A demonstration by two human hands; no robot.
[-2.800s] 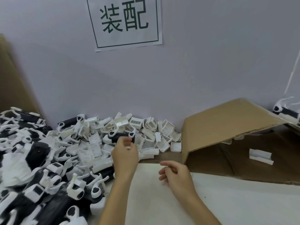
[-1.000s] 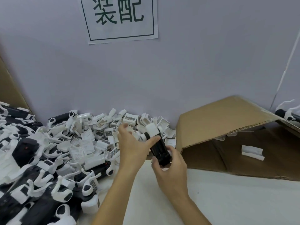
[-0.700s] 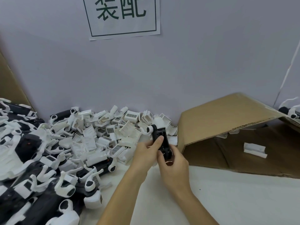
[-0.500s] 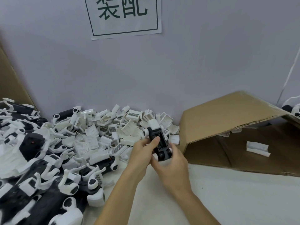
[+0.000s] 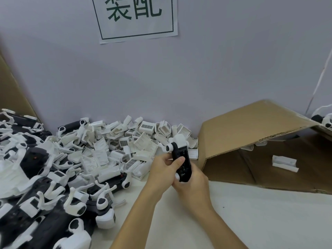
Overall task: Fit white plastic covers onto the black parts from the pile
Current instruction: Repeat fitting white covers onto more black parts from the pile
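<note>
Both hands hold one black part [image 5: 181, 166] upright above the table, just in front of the pile. It has a white cap at its top end [image 5: 180, 141] and a white ring on its left side. My left hand [image 5: 164, 168] grips its left side, thumb laid across the black face. My right hand [image 5: 192, 182] cups its lower end from behind and below. A heap of loose white covers [image 5: 125, 150] lies behind the hands against the wall. Black parts with white clips [image 5: 45, 186] are piled at the left.
An open cardboard box [image 5: 251, 133] lies on its side at the right, with one white cover [image 5: 284, 163] inside. More black and white parts [image 5: 321, 121] sit behind it at the far right. A cardboard sheet [image 5: 10, 94] leans at the left. A paper sign [image 5: 136, 17] hangs on the wall.
My left hand lifted a black part from the pile and my right hand joined it. The part has since been turned more upright between both hands, with small shifts of grip.
</note>
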